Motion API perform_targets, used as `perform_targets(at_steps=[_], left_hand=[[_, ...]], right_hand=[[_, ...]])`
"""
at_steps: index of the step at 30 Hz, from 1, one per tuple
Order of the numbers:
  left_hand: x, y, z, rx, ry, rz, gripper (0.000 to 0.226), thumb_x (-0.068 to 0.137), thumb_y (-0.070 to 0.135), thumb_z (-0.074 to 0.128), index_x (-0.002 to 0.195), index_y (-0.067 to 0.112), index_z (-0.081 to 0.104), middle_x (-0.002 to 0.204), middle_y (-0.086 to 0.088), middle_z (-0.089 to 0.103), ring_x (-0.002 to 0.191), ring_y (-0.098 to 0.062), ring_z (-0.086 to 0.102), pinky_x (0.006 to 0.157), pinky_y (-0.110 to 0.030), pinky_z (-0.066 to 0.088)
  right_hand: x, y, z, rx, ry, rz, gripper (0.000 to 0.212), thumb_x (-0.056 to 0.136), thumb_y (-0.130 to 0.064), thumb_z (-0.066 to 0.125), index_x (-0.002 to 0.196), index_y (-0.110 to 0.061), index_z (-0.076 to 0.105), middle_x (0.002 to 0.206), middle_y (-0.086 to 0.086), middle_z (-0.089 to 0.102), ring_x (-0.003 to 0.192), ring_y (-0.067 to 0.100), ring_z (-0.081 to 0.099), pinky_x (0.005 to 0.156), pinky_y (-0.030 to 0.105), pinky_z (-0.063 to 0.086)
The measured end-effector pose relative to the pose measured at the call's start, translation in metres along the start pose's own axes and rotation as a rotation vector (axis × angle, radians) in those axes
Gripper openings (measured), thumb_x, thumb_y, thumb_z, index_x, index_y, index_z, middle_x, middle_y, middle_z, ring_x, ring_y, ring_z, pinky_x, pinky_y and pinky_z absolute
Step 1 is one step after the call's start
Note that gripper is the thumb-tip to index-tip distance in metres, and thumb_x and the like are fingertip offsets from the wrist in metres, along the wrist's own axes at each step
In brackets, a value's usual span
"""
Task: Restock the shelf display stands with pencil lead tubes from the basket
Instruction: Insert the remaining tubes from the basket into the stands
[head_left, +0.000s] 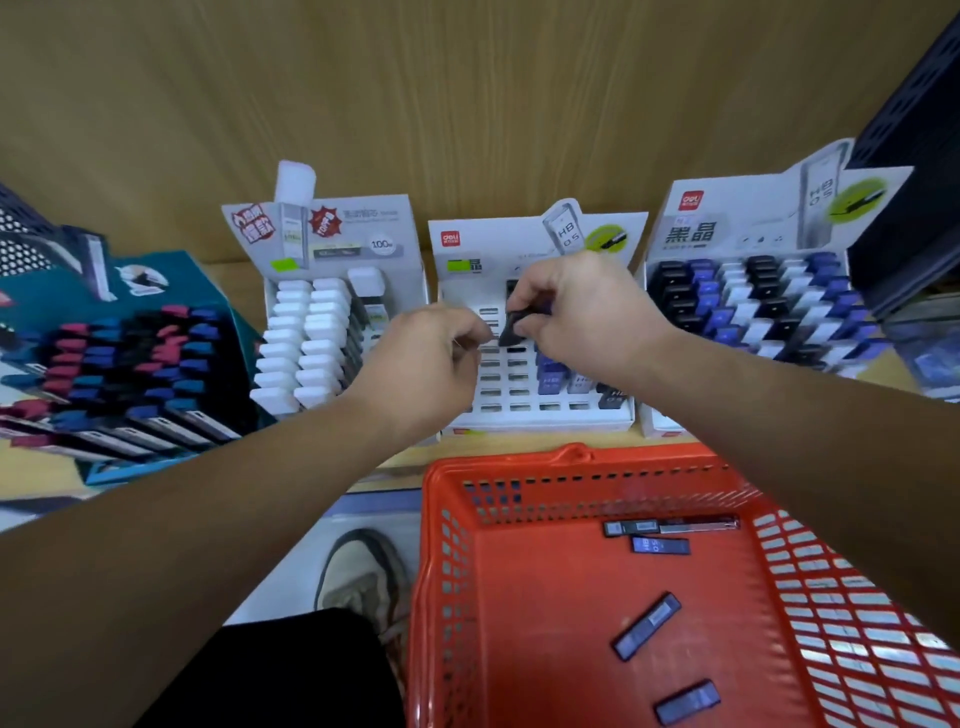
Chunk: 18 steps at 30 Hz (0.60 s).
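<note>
Holding loose lead tubes (647, 626), the red basket (571, 460) fronts a half-empty stand (501, 401).

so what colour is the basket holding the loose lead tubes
Orange-red; the plastic mesh basket shows best in the head view.

Empty slots (500, 387) lie open in the middle stand (519, 236) — packed stands (769, 312) flank it, basket (571, 458) in front.

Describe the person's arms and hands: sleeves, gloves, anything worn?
Left hand and right hand: no gloves, and no watch, bands or rings visible. No sleeves show either; both are bare all the way to the frame edge.
</note>
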<state>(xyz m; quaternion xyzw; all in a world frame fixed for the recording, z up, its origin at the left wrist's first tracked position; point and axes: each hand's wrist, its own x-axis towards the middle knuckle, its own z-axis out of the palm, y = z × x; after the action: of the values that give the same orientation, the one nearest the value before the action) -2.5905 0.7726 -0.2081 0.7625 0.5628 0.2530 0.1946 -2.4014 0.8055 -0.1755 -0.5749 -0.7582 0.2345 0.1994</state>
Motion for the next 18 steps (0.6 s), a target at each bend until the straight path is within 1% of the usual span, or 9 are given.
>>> perform_targets(at_steps=[2, 4, 5, 7, 10, 13, 14, 15, 18], left_hand=[[-0.002, -0.001, 0.002, -0.005, -0.001, -0.003, 0.020, 0.092, 0.007, 0.067, 0.108, 0.014, 0.077, 0.098, 0.007, 0.064, 0.083, -0.013, 0.066, 0.079, -0.027, 0.054], [-0.003, -0.002, 0.002, 0.001, -0.008, 0.006, 0.021, 0.092, 0.007, 0.067, 0.110, 0.013, 0.076, 0.099, 0.008, 0.062, 0.084, -0.011, 0.065, 0.081, -0.025, 0.052], [-0.003, -0.003, 0.002, 0.003, -0.014, 0.016, 0.021, 0.092, 0.007, 0.067, 0.110, 0.012, 0.076, 0.099, 0.008, 0.062, 0.085, -0.011, 0.064, 0.081, -0.025, 0.051], [-0.002, -0.003, 0.002, 0.012, -0.026, 0.041, 0.021, 0.092, 0.006, 0.068, 0.111, 0.010, 0.076, 0.098, 0.008, 0.061, 0.086, -0.012, 0.064, 0.081, -0.023, 0.049], [-0.003, -0.002, 0.003, 0.017, -0.026, 0.040, 0.021, 0.092, 0.006, 0.067, 0.111, 0.010, 0.076, 0.099, 0.006, 0.062, 0.087, -0.012, 0.064, 0.080, -0.021, 0.045], [-0.002, -0.001, 0.003, 0.011, -0.033, 0.029, 0.021, 0.091, 0.007, 0.067, 0.110, 0.011, 0.076, 0.102, 0.001, 0.067, 0.089, -0.015, 0.066, 0.081, -0.024, 0.050], [-0.003, 0.000, 0.002, 0.014, -0.035, 0.028, 0.021, 0.091, 0.006, 0.067, 0.109, 0.012, 0.076, 0.101, 0.000, 0.068, 0.089, -0.016, 0.066, 0.082, -0.027, 0.052], [-0.004, 0.002, 0.000, 0.024, -0.034, 0.032, 0.021, 0.090, 0.006, 0.066, 0.107, 0.012, 0.076, 0.100, -0.001, 0.069, 0.088, -0.017, 0.066, 0.082, -0.029, 0.053], [-0.012, 0.015, -0.003, 0.023, -0.011, 0.038, 0.020, 0.090, 0.006, 0.064, 0.105, 0.012, 0.077, 0.095, 0.000, 0.069, 0.083, -0.017, 0.065, 0.078, -0.028, 0.053]], right_hand=[[0.003, 0.002, -0.005, -0.031, -0.013, 0.006, 0.015, 0.084, -0.009, 0.078, 0.094, -0.020, 0.080, 0.075, -0.012, 0.065, 0.073, 0.009, 0.064, 0.078, 0.032, 0.058], [0.004, 0.003, -0.009, -0.047, -0.032, 0.004, 0.016, 0.084, -0.005, 0.077, 0.093, -0.018, 0.080, 0.067, -0.018, 0.058, 0.063, -0.001, 0.054, 0.072, 0.026, 0.055], [0.003, 0.003, -0.010, -0.056, -0.039, -0.004, 0.016, 0.083, -0.005, 0.077, 0.093, -0.018, 0.081, 0.066, -0.020, 0.056, 0.062, -0.002, 0.053, 0.073, 0.025, 0.054], [0.003, 0.004, -0.011, -0.078, -0.054, -0.011, 0.017, 0.083, -0.006, 0.077, 0.093, -0.019, 0.081, 0.068, -0.019, 0.058, 0.068, 0.007, 0.060, 0.076, 0.026, 0.057], [0.006, 0.003, -0.007, -0.124, -0.082, -0.013, 0.015, 0.083, -0.007, 0.076, 0.091, -0.019, 0.081, 0.077, -0.008, 0.069, 0.079, 0.016, 0.067, 0.077, 0.031, 0.060], [0.011, 0.000, 0.001, -0.256, -0.142, -0.056, 0.008, 0.089, -0.017, 0.072, 0.083, -0.020, 0.077, 0.088, -0.002, 0.074, 0.089, 0.021, 0.069, 0.077, 0.037, 0.060], [0.010, -0.003, 0.002, -0.311, -0.167, -0.074, 0.009, 0.091, -0.023, 0.070, 0.084, -0.022, 0.076, 0.093, -0.002, 0.072, 0.094, 0.023, 0.068, 0.077, 0.037, 0.059], [0.009, -0.005, 0.000, -0.350, -0.177, -0.097, 0.009, 0.092, -0.027, 0.069, 0.091, -0.023, 0.077, 0.101, -0.003, 0.067, 0.099, 0.024, 0.066, 0.078, 0.038, 0.058], [-0.007, -0.009, -0.015, -0.393, -0.106, -0.142, 0.028, 0.092, -0.038, 0.068, 0.116, -0.024, 0.073, 0.120, 0.002, 0.053, 0.109, 0.025, 0.060, 0.082, 0.044, 0.056]])
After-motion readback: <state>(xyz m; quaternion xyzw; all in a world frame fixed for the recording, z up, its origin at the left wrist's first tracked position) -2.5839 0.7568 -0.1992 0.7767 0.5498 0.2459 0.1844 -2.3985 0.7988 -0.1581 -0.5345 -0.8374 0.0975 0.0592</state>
